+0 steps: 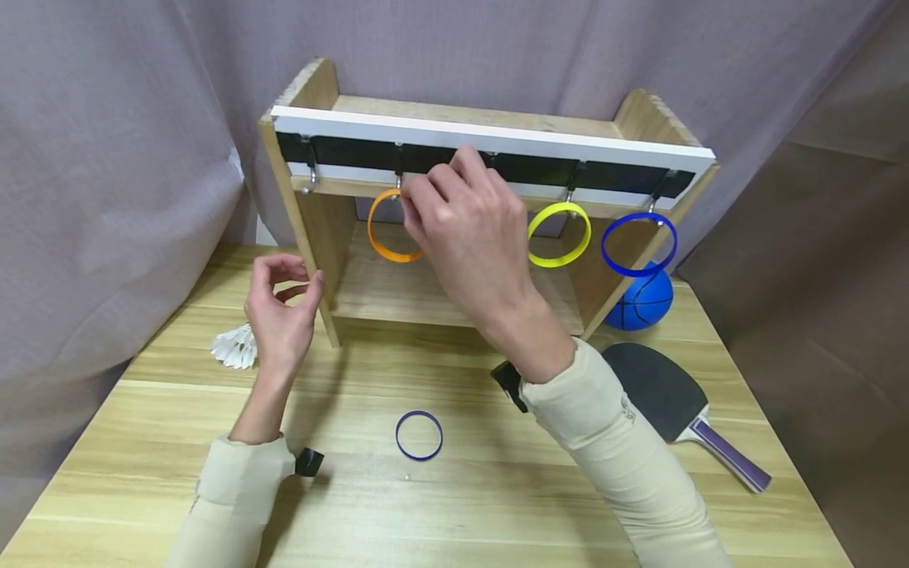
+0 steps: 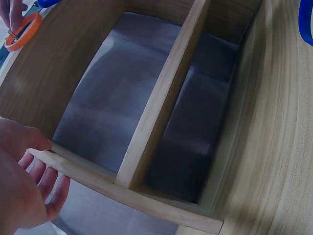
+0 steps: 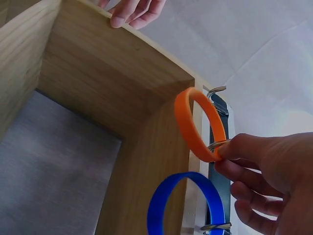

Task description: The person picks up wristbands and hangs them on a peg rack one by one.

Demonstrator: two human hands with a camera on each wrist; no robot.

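Note:
At the hook rail (image 1: 540,175) on the wooden shelf (image 1: 398,288), my right hand (image 1: 472,229) pinches an orange ring (image 3: 183,117) between thumb and index finger. The ring hangs around a metal hook, as the right wrist view shows. Beside it a blue ring (image 3: 154,205) hangs on another hook, hidden behind my hand in the head view. A yellow ring (image 1: 589,234) and a second blue ring (image 1: 675,243) hang farther right. My left hand (image 1: 280,304) grips the front edge of the shelf's left side panel, thumb inside and fingers outside. The leftmost hook (image 1: 312,177) is bare.
A thin dark blue ring (image 1: 420,458) lies on the table (image 1: 355,513) in front of the shelf. A shuttlecock (image 1: 233,347) is at the left. To the right are a blue ball (image 1: 645,304) and a table tennis paddle (image 1: 656,386). Grey curtains (image 1: 461,47) hang behind.

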